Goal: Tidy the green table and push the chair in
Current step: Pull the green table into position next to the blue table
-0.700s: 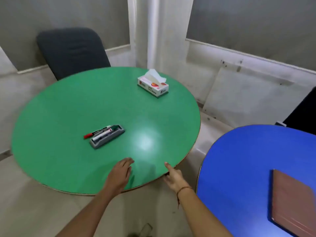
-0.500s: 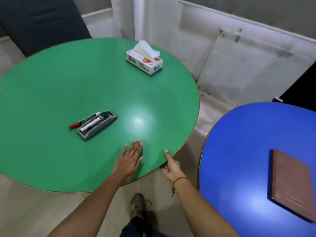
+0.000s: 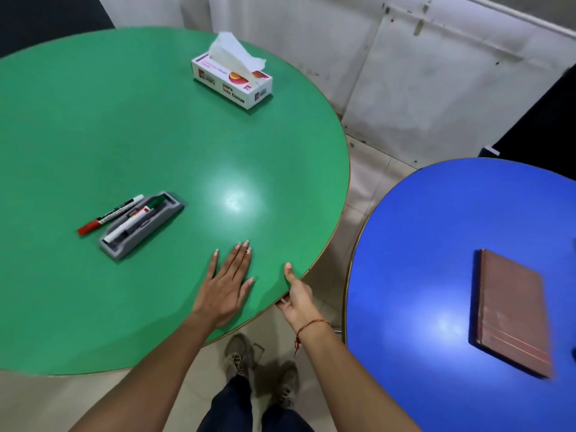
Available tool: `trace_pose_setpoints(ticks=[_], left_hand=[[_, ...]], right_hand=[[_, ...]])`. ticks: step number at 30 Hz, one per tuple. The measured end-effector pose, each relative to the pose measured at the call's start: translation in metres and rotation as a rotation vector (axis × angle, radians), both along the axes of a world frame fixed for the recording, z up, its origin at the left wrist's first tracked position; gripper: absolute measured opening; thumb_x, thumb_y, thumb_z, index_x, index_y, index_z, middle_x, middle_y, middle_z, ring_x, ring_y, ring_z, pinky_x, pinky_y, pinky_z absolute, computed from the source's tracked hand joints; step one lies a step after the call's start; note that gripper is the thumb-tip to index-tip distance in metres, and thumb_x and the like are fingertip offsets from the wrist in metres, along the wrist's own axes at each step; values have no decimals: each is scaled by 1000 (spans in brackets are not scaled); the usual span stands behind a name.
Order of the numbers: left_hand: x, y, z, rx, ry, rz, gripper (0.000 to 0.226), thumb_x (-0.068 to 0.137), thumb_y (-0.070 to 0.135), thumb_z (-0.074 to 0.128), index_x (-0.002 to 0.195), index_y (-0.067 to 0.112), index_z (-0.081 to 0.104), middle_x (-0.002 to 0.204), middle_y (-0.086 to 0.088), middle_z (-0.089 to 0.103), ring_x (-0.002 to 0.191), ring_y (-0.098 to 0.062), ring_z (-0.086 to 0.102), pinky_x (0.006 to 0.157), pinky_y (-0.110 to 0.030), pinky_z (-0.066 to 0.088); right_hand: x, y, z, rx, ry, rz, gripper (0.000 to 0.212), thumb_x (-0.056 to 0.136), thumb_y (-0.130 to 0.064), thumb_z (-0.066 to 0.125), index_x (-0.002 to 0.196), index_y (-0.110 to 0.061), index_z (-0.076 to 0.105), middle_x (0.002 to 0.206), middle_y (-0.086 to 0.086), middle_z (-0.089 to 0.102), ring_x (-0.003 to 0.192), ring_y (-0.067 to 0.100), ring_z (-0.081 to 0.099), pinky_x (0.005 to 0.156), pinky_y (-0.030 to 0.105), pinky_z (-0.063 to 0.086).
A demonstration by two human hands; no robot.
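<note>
1. The left hand (image 3: 226, 289) lies flat and released on the green table (image 3: 131, 126), palm down, fingers spread, close to the near right edge. It grasps nothing.
2. The right hand (image 3: 296, 296) pinches that same edge just beside it, thumb on top and fingers curled underneath, so it is clenched on the rim of the tabletop.
3. The grey marker tray (image 3: 141, 226) sits to the left of the left hand and slightly farther in, well apart from the right hand. Its long axis runs diagonally, from near-left to far-right.
4. The red-capped marker (image 3: 109, 215) lies loose on the table, touching or nearly touching the tray's far side, parallel to it, cap toward the left edge. 2 more markers rest inside the tray.
5. The tissue box (image 3: 232, 79) stands near the far right edge, well beyond both hands.
6. Judgement: the left hand is the nearer one to the loose marker; a leftward reach, gripping across the barrel, suits it.
7. Only a dark corner of the chair (image 3: 46, 14) shows past the far left edge.
</note>
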State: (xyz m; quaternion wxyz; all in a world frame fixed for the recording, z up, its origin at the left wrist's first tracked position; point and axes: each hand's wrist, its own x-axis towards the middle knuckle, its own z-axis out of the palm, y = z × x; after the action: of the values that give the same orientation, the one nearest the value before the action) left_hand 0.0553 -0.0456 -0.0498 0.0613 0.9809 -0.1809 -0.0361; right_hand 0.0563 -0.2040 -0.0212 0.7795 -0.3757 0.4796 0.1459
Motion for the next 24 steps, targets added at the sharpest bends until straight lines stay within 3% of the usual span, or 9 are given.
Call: trace_pose_setpoints(ticks=[3, 6, 12, 18, 21, 24], left_hand=[[-8, -12, 0, -2, 16, -4, 63, 94, 46, 7, 146, 11, 3, 157, -4, 5, 142, -12, -3, 113, -48, 1], [-19, -22, -1, 0, 21, -1, 63, 94, 47, 6, 146, 12, 2, 157, -4, 3, 143, -12, -4, 114, -48, 1], [-35, -38, -3, 10, 25, -2, 62, 94, 46, 6, 146, 12, -1, 157, -4, 0, 143, -12, -6, 113, -48, 1], [-38, -40, -2, 10, 43, -12, 63, 94, 47, 5, 146, 11, 4, 156, -5, 5, 142, -14, -2, 112, -49, 4], [-34, -35, -1, 17, 66, -39, 64, 94, 49, 4, 146, 11, 6, 156, -5, 8, 142, -13, -2, 112, -49, 1], [-28, -22, 11, 67, 40, -83, 63, 95, 49, 7, 144, 12, 20, 152, -5, 27, 142, -16, 14, 111, -52, 2]], right_hand=[[-7, -10, 5, -12, 26, -17, 45, 88, -18, 64, 126, 2, 52, 128, 24, 60, 114, 38, 58, 85, 49, 50], [-18, -18, 4, -13, 42, -28, 45, 87, -21, 65, 125, 1, 53, 127, 24, 60, 99, 33, 61, 70, 43, 53], [-34, -37, 3, 8, 51, -11, 45, 86, -22, 65, 122, 2, 54, 125, 23, 61, 107, 38, 60, 90, 49, 50], [-40, -42, 2, -46, 24, 78, 44, 90, -25, 61, 122, 3, 54, 122, 22, 62, 113, 37, 60, 85, 46, 52], [-37, -49, 8, -248, 69, 353, 41, 93, -30, 56, 115, 5, 57, 120, 24, 64, 104, 37, 65, 76, 41, 57], [-29, -54, 34, -908, 119, 1052, 23, 95, -18, 46, 91, -5, 64, 118, 23, 66, 102, 36, 66, 79, 37, 57]])
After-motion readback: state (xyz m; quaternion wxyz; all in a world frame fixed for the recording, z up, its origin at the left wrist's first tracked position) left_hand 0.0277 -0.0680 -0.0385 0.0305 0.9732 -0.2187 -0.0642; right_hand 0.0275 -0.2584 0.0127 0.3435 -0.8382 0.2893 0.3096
